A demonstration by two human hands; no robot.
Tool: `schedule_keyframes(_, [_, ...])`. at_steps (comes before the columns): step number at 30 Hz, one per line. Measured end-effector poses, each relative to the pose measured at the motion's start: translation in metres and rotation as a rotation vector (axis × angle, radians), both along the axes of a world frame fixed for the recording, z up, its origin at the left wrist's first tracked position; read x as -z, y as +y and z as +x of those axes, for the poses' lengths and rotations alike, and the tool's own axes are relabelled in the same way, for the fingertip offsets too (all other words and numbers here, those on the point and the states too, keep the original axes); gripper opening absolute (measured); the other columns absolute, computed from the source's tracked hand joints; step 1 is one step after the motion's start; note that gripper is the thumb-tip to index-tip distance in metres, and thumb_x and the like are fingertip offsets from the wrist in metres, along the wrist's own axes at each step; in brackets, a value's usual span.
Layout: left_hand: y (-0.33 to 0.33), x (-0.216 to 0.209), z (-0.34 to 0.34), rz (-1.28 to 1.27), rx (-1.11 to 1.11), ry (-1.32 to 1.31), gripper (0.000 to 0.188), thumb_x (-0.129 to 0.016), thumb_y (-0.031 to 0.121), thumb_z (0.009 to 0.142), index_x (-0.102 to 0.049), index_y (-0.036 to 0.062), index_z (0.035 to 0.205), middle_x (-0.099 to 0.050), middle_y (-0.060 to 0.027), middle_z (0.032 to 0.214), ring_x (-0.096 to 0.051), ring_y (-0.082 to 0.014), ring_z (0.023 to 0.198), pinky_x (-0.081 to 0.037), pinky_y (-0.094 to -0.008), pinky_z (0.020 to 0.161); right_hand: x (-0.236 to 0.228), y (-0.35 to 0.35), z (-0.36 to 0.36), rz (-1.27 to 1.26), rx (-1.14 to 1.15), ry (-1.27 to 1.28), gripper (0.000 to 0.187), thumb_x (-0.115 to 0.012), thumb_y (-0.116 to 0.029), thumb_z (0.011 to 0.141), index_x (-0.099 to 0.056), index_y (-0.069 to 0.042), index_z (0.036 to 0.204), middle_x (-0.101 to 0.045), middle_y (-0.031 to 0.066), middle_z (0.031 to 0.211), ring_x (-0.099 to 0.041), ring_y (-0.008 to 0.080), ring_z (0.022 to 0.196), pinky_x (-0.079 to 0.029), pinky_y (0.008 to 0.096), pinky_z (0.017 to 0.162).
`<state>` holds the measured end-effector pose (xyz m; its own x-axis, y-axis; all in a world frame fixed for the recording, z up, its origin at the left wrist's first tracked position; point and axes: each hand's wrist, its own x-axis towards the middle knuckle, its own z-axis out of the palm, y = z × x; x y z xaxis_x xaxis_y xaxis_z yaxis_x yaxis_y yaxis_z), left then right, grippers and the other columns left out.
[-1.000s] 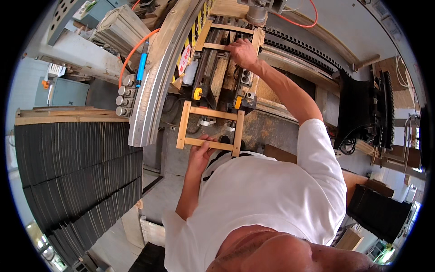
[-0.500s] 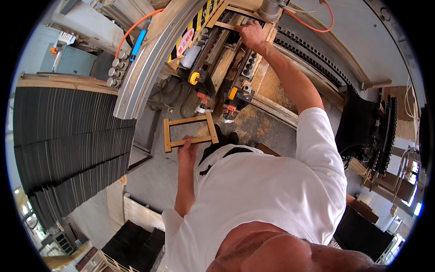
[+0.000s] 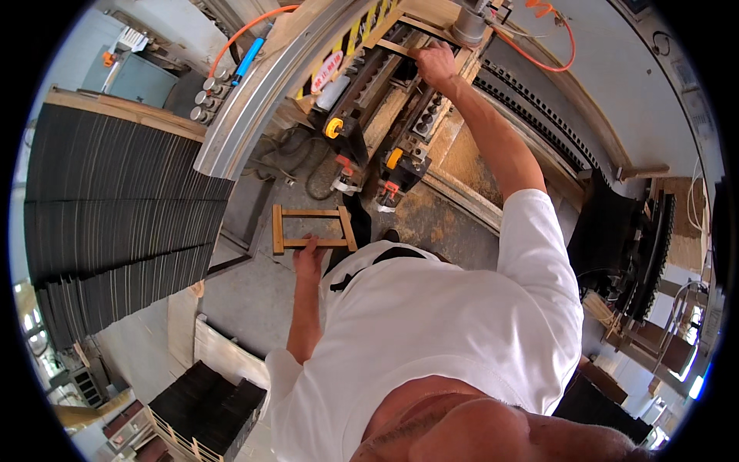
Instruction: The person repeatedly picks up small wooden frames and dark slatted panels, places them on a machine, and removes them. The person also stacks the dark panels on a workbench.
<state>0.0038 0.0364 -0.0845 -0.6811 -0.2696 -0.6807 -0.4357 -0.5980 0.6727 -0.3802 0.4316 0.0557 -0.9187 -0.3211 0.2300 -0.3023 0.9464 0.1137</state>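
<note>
My left hand [image 3: 309, 259] is closed on the near bar of a small rectangular wooden frame [image 3: 278, 229], held out in front of my waist at the left. Its bars' ends jut past the corners. At the top, my right hand [image 3: 436, 68] reaches into the machine. Its fingers are closed on the near right corner of a second wooden frame [image 3: 391, 48], which lies across the machine's rails; the fingertips are partly hidden. Close to that hand stands a metal cylinder [image 3: 468, 28]. Below it, the machine's two rail ends carry a yellow knob [image 3: 333, 128] and another yellow knob [image 3: 394, 159].
A silver metal beam [image 3: 258, 123] slants along the machine's left side, with an orange hose [image 3: 239, 38] behind it. Tall stacks of thin black-edged pieces [image 3: 115, 192] stand at the left. Sawdust [image 3: 466, 150] covers the machine bed. A black stack [image 3: 206, 408] sits at the lower left.
The view has shifted slightly. My left hand and its frame have moved a little to the left, and the frame is tilted differently. My right hand keeps its place at the frame in the machine.
</note>
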Motion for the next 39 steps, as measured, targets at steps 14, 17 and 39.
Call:
schedule_keyframes(14, [-0.075, -0.117, 0.052, -0.508, 0.219, 0.223, 0.036, -0.064, 0.008, 0.087, -0.055, 0.0023, 0.121, -0.061, -0.0026, 0.105, -0.063, -0.0186, 0.099, -0.05, -0.0292, 0.081, -0.015, -0.007, 0.017, -0.058, 0.069, -0.007, 0.02, -0.05, -0.016, 0.085, -0.067, -0.012, 0.096, -0.067, 0.0178, 0.09, -0.064, 0.0368, 0.085, -0.051, 0.0494, 0.073])
schedule_keyframes(17, [-0.119, -0.176, 0.073, -0.609, 0.204, 0.375, 0.034, -0.063, 0.004, 0.087, -0.056, 0.0016, 0.12, -0.061, -0.0026, 0.101, -0.063, -0.0191, 0.098, -0.05, -0.0305, 0.084, -0.018, 0.001, 0.014, 0.015, 0.036, 0.022, 0.03, -0.05, -0.021, 0.087, -0.062, -0.014, 0.113, -0.067, 0.0177, 0.097, -0.063, 0.0374, 0.094, -0.05, 0.0499, 0.078])
schedule_keyframes(39, [-0.686, -0.608, 0.075, -0.976, -0.521, 0.63, 0.027, -0.049, 0.018, 0.092, -0.056, -0.0079, 0.097, -0.064, -0.0129, 0.079, -0.063, -0.0206, 0.064, -0.053, -0.0291, 0.055, 0.021, -0.357, 0.388, -1.158, -0.349, -0.421, 0.015, -0.064, 0.001, 0.081, -0.065, 0.0, 0.096, -0.066, 0.011, 0.081, -0.061, 0.0147, 0.072, -0.05, 0.0285, 0.067])
